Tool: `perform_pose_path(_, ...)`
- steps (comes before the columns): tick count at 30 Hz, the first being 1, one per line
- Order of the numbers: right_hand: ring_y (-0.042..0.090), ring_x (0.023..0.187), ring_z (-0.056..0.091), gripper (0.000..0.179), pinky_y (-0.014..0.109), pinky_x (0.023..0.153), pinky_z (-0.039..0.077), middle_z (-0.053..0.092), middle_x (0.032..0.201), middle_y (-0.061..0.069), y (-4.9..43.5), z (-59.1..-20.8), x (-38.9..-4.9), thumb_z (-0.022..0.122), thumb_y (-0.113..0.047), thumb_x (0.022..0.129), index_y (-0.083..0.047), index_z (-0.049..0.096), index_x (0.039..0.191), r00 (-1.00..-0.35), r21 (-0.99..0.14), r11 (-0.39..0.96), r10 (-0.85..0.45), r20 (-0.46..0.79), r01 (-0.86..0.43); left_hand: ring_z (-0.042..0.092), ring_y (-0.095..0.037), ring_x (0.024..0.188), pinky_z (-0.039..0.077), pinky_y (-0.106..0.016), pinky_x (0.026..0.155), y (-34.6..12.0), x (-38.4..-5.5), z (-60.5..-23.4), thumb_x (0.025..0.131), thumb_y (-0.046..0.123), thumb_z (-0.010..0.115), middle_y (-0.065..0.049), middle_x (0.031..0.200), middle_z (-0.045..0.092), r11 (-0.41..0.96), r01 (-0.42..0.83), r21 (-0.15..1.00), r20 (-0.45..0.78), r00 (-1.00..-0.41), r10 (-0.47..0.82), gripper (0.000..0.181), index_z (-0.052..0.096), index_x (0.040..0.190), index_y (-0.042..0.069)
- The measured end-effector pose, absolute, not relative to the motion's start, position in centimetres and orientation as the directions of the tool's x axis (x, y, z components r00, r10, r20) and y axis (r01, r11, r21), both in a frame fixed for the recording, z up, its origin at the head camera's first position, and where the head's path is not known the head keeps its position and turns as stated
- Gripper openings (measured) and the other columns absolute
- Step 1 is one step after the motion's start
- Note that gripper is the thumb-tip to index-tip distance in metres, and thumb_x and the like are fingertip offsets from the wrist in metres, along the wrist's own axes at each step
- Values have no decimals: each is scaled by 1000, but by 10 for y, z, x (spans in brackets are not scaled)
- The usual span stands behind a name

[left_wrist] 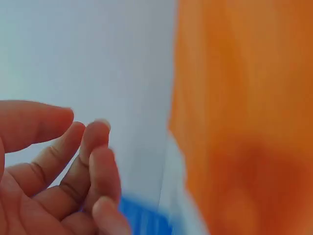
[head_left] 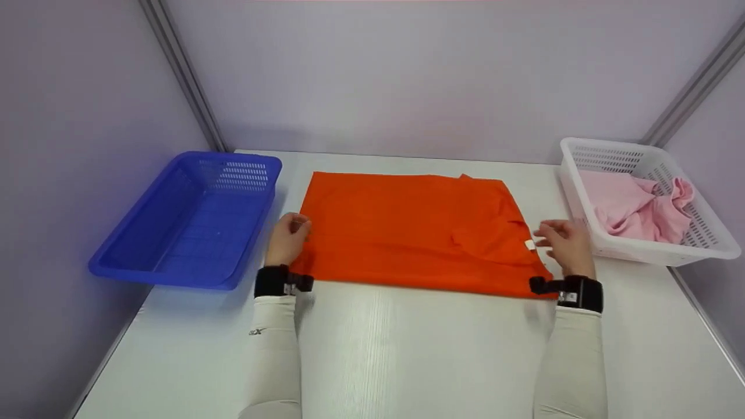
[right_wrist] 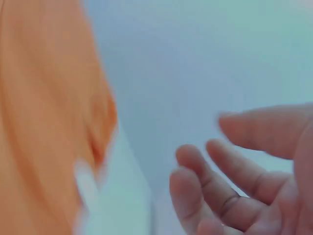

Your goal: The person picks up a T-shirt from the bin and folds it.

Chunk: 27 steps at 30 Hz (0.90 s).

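An orange garment (head_left: 396,227), folded into a long rectangle, lies across the table, its collar and a small white tag (head_left: 530,244) toward the right end. My left hand (head_left: 287,237) is by the garment's left edge, fingers loosely bent with nothing in them; the left wrist view shows a gap between its fingertips and the cloth. By the right edge, near the tag, my right hand (head_left: 564,243) has its thumb and fingers apart and holds nothing. In the right wrist view the orange cloth (right_wrist: 44,117) is a little way off from the fingers.
A blue plastic basket (head_left: 247,273) stands on the left of the table. At the right is a white basket (head_left: 640,249) with pink cloth (head_left: 634,203) inside. Pale panels rise behind and at both sides of the white table (head_left: 407,349).
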State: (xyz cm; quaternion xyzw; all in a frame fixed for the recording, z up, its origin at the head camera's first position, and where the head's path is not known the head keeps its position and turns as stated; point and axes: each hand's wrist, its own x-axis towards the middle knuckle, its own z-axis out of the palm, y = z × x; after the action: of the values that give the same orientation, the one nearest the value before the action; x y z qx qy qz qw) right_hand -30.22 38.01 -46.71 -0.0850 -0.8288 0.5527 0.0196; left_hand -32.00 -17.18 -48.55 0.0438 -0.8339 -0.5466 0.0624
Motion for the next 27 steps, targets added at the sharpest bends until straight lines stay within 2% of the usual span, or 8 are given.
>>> perform_pose_path(1,3,82,70,39,21,74,53,72,94,-17,368,-467,-306,58,-37,105,-8,58,130,-990,-957,270,116,-80,109,69,-39,103,56,-37,87,-166,-321,-487,106,18,56,-26,116,68,325,-5,946,33,-993,-111,28,60,124,-3)
perform_pose_path(4,13,96,73,40,24,81,57,74,112,-5,339,-469,-314,57,-38,106,-12,53,136,-977,-978,38,-47,-206,205,73,-31,105,59,-37,90,-156,-325,-494,108,21,54,-25,128,65,163,-136,977,-126,-990,-69,34,56,133,-1)
perform_pose_path(7,17,105,72,59,27,88,57,72,122,3,329,-472,-313,56,-39,106,-7,39,152,-941,-946,-5,-108,-322,324,75,-20,98,61,-32,86,-157,-329,-505,107,19,54,-20,128,62,77,-269,960,-260,-959,-116,33,54,134,0)
perform_pose_path(10,16,110,73,75,25,93,56,73,124,4,336,-481,-310,54,-37,107,-4,16,162,-912,-913,-54,-107,-397,404,76,-17,92,63,-29,79,-163,-331,-514,108,13,51,-20,124,62,-16,-321,947,-319,-934,-160,28,52,130,-2)
perform_pose_path(14,15,115,72,76,26,99,55,74,123,0,353,-497,-309,48,-31,110,-9,0,165,-887,-872,-171,-147,-438,459,78,-19,92,63,-30,78,-168,-330,-519,108,10,46,-21,122,63,-124,-323,938,-340,-925,-168,28,47,132,-5)
perform_pose_path(18,14,116,72,70,27,100,55,75,123,-1,361,-511,-310,44,-29,111,-12,3,165,-884,-855,-234,-191,-427,463,77,-17,91,63,-30,80,-172,-324,-518,109,10,45,-20,120,64,-159,-339,927,-364,-915,-173,31,44,136,-5)
perform_pose_path(23,11,111,73,55,27,96,57,76,119,-4,364,-523,-301,47,-34,110,-13,22,155,-895,-873,-211,-178,-409,440,77,-16,89,63,-31,80,-175,-311,-517,108,8,45,-21,122,65,-164,-358,919,-384,-909,-164,33,42,138,-5)
perform_pose_path(27,9,110,73,45,27,94,57,76,118,-6,366,-526,-287,49,-36,109,-15,31,146,-903,-889,-181,-171,-393,421,77,-16,90,63,-31,77,-178,-299,-516,109,11,44,-21,125,67,-111,-385,916,-398,-906,-143,35,42,140,-6)
